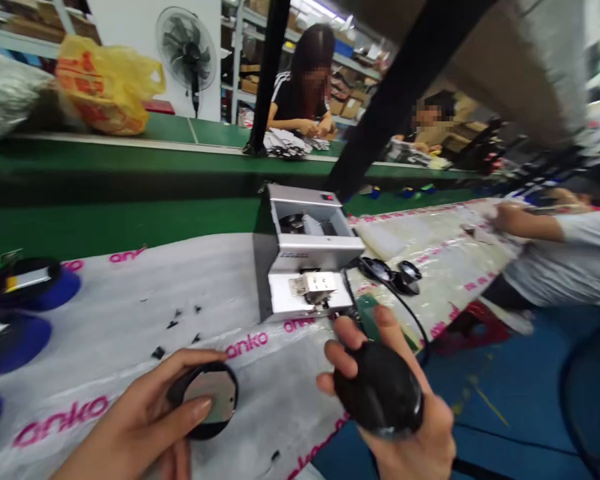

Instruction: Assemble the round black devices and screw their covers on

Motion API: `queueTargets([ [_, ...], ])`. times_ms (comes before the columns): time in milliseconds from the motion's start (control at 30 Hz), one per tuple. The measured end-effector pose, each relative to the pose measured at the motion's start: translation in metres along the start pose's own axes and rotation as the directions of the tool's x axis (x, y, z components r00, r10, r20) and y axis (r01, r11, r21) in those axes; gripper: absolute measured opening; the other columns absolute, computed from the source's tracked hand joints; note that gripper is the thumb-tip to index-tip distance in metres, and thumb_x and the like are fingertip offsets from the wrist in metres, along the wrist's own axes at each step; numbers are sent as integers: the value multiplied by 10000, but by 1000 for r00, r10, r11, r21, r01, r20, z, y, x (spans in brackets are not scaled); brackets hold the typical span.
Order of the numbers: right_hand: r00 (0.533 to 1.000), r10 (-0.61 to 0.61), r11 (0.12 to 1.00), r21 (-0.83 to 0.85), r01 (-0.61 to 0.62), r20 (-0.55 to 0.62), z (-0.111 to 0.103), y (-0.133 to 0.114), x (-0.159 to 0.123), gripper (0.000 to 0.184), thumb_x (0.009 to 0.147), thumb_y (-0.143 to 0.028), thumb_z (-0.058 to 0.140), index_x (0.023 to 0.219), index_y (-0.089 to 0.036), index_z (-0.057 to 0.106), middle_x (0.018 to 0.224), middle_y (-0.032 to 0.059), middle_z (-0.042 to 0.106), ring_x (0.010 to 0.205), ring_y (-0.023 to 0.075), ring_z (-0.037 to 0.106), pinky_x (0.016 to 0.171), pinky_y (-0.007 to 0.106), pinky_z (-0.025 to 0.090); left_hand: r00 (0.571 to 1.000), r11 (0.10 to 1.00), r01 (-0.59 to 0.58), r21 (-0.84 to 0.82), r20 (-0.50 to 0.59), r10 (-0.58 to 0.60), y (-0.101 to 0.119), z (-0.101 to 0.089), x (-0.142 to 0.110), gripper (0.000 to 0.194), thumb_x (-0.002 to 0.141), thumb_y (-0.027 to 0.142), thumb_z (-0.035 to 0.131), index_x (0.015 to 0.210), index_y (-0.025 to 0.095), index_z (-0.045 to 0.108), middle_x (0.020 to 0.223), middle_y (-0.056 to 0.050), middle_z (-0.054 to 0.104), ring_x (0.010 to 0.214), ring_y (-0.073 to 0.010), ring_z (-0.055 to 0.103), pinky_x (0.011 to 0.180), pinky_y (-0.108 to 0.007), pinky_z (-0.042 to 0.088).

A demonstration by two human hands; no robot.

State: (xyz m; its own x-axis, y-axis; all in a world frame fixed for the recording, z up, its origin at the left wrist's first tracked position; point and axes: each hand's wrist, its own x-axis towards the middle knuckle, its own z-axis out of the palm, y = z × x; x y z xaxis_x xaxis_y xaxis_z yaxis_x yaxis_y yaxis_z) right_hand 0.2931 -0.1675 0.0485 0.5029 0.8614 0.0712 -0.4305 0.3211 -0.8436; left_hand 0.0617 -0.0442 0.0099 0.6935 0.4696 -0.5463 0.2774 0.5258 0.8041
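Note:
My left hand [155, 417] grips a round black part with a grey flat disc set in its face [223, 393]; the thumb presses on the disc. In my right hand [415, 407] lies a glossy black dome-shaped part [377, 390], with the fingers curled round its far side. The two parts are apart, both above the white sheet near its front edge. Beyond them stands a grey benchtop machine [317, 250] with a metal block [320, 285] on its front. Two or so more black round parts [407, 273] lie to its right.
Blue round bases with black tops [27, 283] line the left side. Small black scraps [173, 325] lie on the printed white sheet [220, 267]. A black post [410, 87] slants across behind the machine. Co-workers sit across the green bench [220, 133] and at the right.

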Motion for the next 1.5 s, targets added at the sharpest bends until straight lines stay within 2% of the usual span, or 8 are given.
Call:
queueTargets([
  [67, 994, 96, 986, 132, -102, 52, 23, 23, -5, 282, 720, -365, 851, 827, -261, 612, 794, -53, 518, 656, 82, 597, 582, 233, 602, 999, 998, -40, -52, -34, 39, 7, 7, -2, 570, 761, 505, 793, 1208, 228, 573, 809, -39, 771, 394, -146, 663, 353, -191, 533],
  [167, 989, 143, 985, 98, -145, 28, 39, 55, -9, 348, 786, -287, 804, 701, -200, 478, 877, -40, 559, 859, 122, 677, 751, 274, 611, 993, 993, -77, -93, -95, 68, 8, 12, -5, 527, 791, 469, 765, 1201, 217, 550, 929, -57, 746, 401, -121, 653, 344, -186, 517],
  [300, 981, 190, 982, -19, -189, 49, 39, 64, -13, 145, 890, -297, 660, 965, -314, 538, 1034, 10, 656, 941, 170, 697, 786, 320, 598, 987, 997, -43, -57, -157, 33, 5, 16, -7, 473, 829, 445, 706, 1199, 213, 525, 723, -1, 695, 362, -102, 587, 304, -148, 441],
  [400, 971, 210, 965, -181, -187, 115, 34, 52, -16, 364, 823, -425, 676, 1149, -345, 537, 1159, 78, 625, 988, 233, 662, 787, 368, 602, 982, 1000, -4, -11, -188, 2, 4, 17, -7, 448, 806, 408, 718, 1165, 216, 532, 480, 84, 548, 316, -93, 498, 275, -114, 369],
  [567, 946, 78, 768, -624, 145, 316, 33, 46, -18, 355, 848, -232, 660, 1179, -327, 576, 1226, 87, 504, 1097, 236, 614, 947, 398, 564, 971, 1000, 7, -17, -238, -10, 5, 15, -7, 373, 779, 372, 735, 1064, 242, 534, 502, 83, 555, 330, -90, 494, 268, -99, 324],
  [700, 889, -108, 637, -656, 405, 444, 28, 58, -20, 626, 768, -27, 688, 1299, -321, 533, 1303, 89, 516, 1275, 285, 537, 1066, 478, 496, 983, 999, 8, -52, -181, -17, 8, 13, -9, 361, 786, 352, 723, 1062, 250, 514, 548, 84, 583, 348, -85, 510, 275, -102, 351],
  [1033, 851, -162, 486, -710, 509, 499, 20, 61, -27, 721, 748, -90, 725, 1393, -332, 511, 1393, 103, 564, 1204, 325, 606, 945, 524, 572, 986, 992, 53, -116, -154, -71, 13, 13, -6, 399, 764, 305, 742, 1092, 251, 522, 561, 75, 617, 347, -87, 507, 272, -110, 361],
  [1500, 793, -48, 418, -709, 568, 607, 26, 55, -24, 802, 764, -9, 668, 1476, -291, 428, 1475, 63, 491, 1320, 285, 514, 1101, 486, 476, 995, 985, 7, -170, -101, -25, 12, 12, -9, 347, 779, 236, 718, 1099, 243, 583, 673, 57, 670, 310, -40, 469, 268, -105, 371],
])
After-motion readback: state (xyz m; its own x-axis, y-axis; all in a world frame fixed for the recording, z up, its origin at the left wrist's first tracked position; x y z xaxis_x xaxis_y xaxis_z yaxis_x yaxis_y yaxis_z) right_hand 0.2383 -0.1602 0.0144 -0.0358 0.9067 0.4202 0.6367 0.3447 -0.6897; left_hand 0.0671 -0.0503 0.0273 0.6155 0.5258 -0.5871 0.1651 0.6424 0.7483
